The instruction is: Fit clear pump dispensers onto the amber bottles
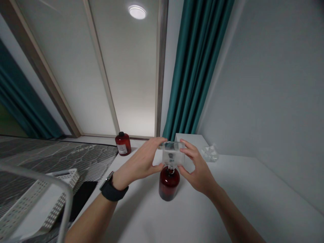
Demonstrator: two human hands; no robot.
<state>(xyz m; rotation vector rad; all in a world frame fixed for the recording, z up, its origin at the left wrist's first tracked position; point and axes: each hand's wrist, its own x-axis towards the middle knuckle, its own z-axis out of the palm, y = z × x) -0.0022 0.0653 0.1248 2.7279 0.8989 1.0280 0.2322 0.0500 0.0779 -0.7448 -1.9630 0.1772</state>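
Observation:
Both my left hand (138, 163) and my right hand (196, 167) grip the sides of a transparent square glass bottle (173, 153). It is held upside down, with its narrow neck pointing down onto the mouth of a dark red bottle (169, 184). That red bottle stands on a white table (235, 192) and has no cap on it. My hands hide part of the transparent bottle's edges. Whether the two necks touch is hard to tell. A black-strapped watch (113, 187) circles my left wrist.
A second dark red bottle (123, 143) with a black cap and white label stands at the far table edge. A transparent crumpled item (209, 153) lies at the back right. A white perforated basket (43, 199), a black flat object (82, 199) and a metal rail (37, 175) sit at lower left.

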